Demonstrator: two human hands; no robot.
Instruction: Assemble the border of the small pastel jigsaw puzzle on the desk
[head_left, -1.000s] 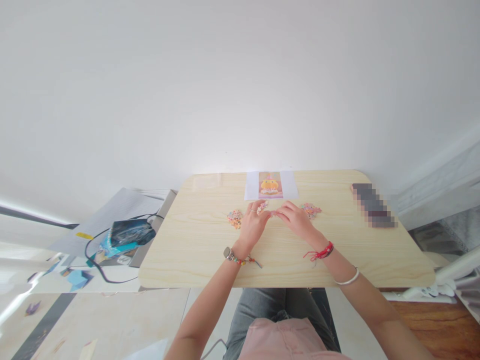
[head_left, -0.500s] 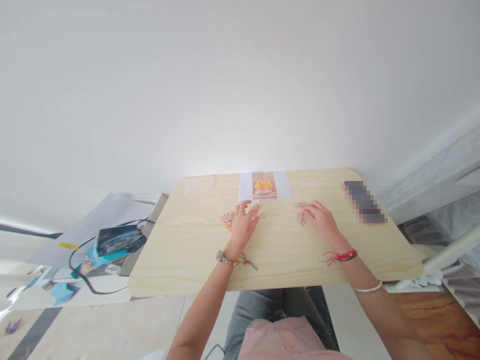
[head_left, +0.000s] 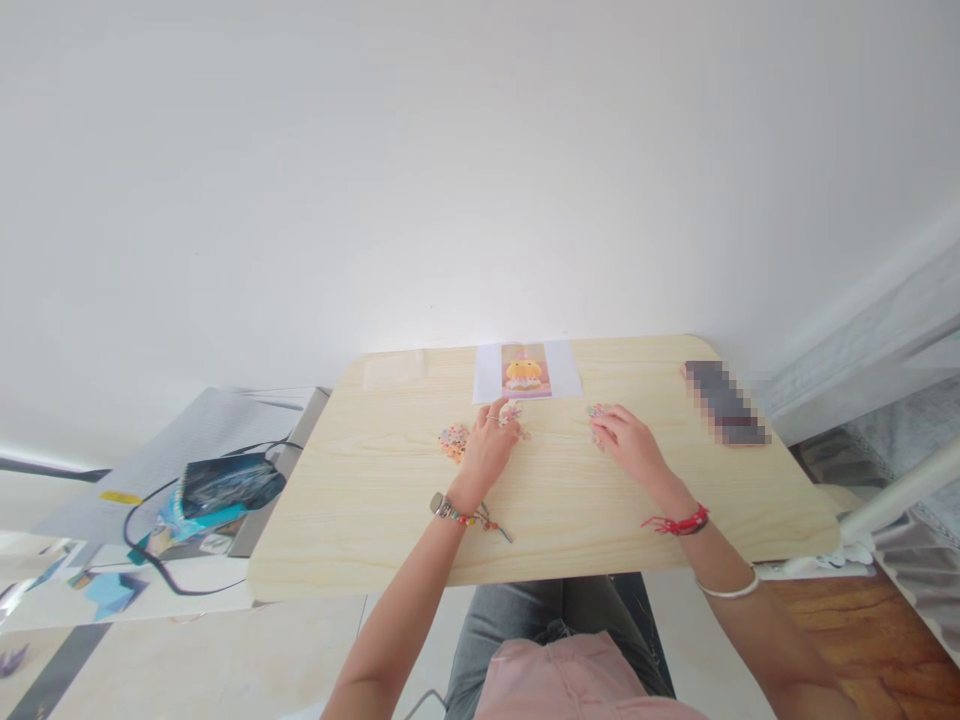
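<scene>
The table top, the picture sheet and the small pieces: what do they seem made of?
Table top: probably wood or laminate, smooth, from its pale grain. Picture sheet: likely matt paper, thin and flat with white margins. Small pieces: perhaps card, colourful; too small to tell.

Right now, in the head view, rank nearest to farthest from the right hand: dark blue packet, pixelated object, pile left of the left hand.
1. Pixelated object, to the right
2. Pile, beyond the left hand
3. Dark blue packet, left of table
</scene>
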